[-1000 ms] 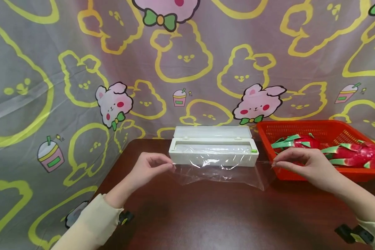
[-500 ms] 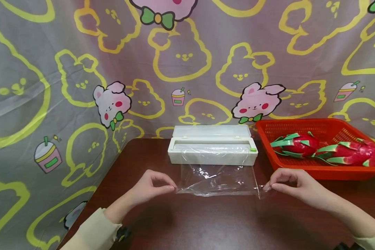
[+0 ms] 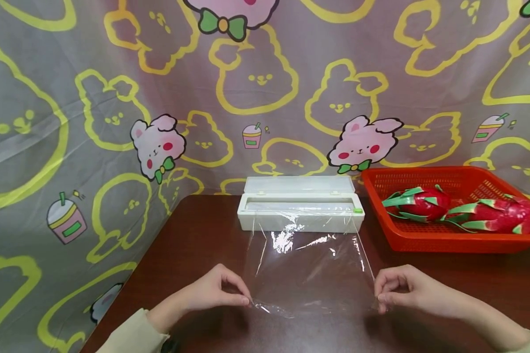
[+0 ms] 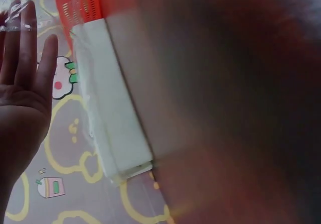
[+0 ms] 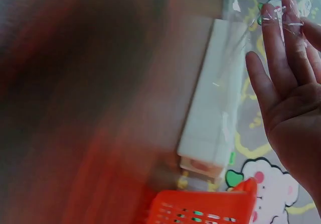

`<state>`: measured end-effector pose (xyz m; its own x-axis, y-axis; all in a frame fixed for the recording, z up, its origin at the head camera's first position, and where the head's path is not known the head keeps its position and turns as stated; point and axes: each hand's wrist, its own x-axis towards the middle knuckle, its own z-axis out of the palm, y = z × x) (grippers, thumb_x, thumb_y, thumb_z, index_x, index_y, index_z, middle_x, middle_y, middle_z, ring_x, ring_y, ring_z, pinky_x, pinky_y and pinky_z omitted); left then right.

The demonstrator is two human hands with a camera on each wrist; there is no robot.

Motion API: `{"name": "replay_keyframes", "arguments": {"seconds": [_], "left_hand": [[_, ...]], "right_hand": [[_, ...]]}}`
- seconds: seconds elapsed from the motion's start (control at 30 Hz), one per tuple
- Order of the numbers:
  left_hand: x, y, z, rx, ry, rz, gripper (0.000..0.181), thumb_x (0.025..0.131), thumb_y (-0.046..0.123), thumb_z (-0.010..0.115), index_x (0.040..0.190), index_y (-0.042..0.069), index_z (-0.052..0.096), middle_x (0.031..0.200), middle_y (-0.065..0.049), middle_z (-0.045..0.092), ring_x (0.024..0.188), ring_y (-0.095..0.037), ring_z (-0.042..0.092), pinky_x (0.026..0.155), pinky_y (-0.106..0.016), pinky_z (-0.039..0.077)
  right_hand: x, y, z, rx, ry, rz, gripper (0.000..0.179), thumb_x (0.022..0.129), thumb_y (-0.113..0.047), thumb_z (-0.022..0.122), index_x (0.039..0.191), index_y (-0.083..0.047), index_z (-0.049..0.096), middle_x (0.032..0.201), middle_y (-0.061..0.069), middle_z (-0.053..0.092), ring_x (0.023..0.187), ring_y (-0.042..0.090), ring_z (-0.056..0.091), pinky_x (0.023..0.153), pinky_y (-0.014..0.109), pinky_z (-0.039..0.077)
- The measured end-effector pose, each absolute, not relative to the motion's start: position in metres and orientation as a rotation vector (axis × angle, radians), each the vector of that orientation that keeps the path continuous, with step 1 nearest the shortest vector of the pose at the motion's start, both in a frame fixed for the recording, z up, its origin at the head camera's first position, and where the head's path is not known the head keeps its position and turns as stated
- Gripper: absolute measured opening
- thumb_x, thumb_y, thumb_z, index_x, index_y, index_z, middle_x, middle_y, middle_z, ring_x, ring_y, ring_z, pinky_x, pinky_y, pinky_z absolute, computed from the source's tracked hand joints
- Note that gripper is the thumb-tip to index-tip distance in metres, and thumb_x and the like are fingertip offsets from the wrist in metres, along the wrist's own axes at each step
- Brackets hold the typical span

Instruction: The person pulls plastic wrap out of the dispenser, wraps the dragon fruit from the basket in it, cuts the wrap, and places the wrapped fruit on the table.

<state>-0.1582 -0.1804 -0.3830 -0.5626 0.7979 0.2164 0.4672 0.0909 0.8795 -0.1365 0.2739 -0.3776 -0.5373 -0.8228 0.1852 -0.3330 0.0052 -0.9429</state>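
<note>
Holding clear film (image 3: 311, 272) out from its white box (image 3: 298, 196), above the worktop (image 3: 190, 245).
I see the left hand (image 3: 214, 290) and right hand (image 3: 417, 292), well apart, each pinching a near corner. I judge the film feather-light, limp, clingy and easily torn, so from here I'd favour gentle fingertip holds at those corners, pulling evenly and leaving the middle untouched.

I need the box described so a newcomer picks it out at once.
On the dark table, look along the far edge, before the patterned curtain. Just left of the red basket in the head view sits the long box, its lid raised behind it. Unlike the basket, it is white and solid-walled, with a small green tab and clear film leading from it.
</note>
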Motion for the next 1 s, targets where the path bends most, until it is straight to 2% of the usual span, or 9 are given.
{"name": "replay_keyframes", "arguments": {"seconds": [0.13, 0.33, 0.53, 0.67, 0.8, 1.0], "left_hand": [[-0.156, -0.181, -0.389, 1.258, 2.040, 1.392, 0.010, 0.089, 0.011, 0.071, 0.090, 0.002, 0.075, 0.082, 0.000, 0.073, 0.075, -0.005, 0.065, 0.071, -0.032, 0.056], [-0.154, -0.181, -0.399, 1.255, 1.991, 1.333, 0.011, 0.088, 0.010, 0.072, 0.090, 0.000, 0.075, 0.083, -0.002, 0.073, 0.077, -0.003, 0.064, 0.074, -0.030, 0.055], [-0.150, -0.179, -0.407, 1.246, 1.929, 1.289, 0.014, 0.089, 0.013, 0.072, 0.090, 0.000, 0.075, 0.084, -0.003, 0.073, 0.078, 0.000, 0.063, 0.073, -0.027, 0.055], [-0.149, -0.178, -0.411, 1.247, 1.957, 1.230, 0.014, 0.088, 0.016, 0.073, 0.089, 0.002, 0.076, 0.083, 0.001, 0.073, 0.076, 0.003, 0.061, 0.071, -0.023, 0.053], [-0.149, -0.178, -0.412, 1.229, 1.978, 1.182, 0.015, 0.088, 0.018, 0.073, 0.090, 0.003, 0.077, 0.083, 0.005, 0.073, 0.075, 0.004, 0.060, 0.070, -0.019, 0.051], [-0.149, -0.177, -0.412, 1.204, 1.958, 1.148, 0.015, 0.088, 0.016, 0.073, 0.090, 0.002, 0.076, 0.083, 0.009, 0.072, 0.070, 0.005, 0.055, 0.061, -0.014, 0.046]], "right_hand": [[-0.134, 0.272, -0.389, -1.173, 1.786, -1.532, 0.015, 0.093, 0.012, 0.051, 0.102, 0.001, 0.059, 0.085, 0.017, 0.070, 0.079, 0.026, 0.067, 0.073, 0.036, 0.055], [-0.129, 0.271, -0.402, -1.079, 1.751, -1.501, 0.012, 0.095, 0.006, 0.053, 0.102, 0.002, 0.061, 0.085, 0.018, 0.070, 0.079, 0.024, 0.067, 0.072, 0.034, 0.055], [-0.128, 0.271, -0.412, -1.115, 1.755, -1.490, 0.012, 0.094, 0.007, 0.054, 0.102, 0.002, 0.061, 0.085, 0.018, 0.070, 0.079, 0.022, 0.067, 0.071, 0.032, 0.054], [-0.127, 0.271, -0.415, -1.141, 1.780, -1.465, 0.012, 0.094, 0.006, 0.055, 0.102, 0.001, 0.063, 0.086, 0.015, 0.071, 0.080, 0.021, 0.068, 0.071, 0.031, 0.054], [-0.126, 0.271, -0.416, -1.106, 1.821, -1.419, 0.013, 0.094, 0.001, 0.058, 0.102, -0.002, 0.067, 0.089, 0.010, 0.072, 0.078, 0.016, 0.066, 0.070, 0.030, 0.054], [-0.123, 0.271, -0.417, -1.087, 1.882, -1.360, 0.012, 0.093, -0.003, 0.062, 0.101, -0.007, 0.070, 0.090, 0.005, 0.072, 0.076, 0.003, 0.062, 0.067, 0.029, 0.055]]}}
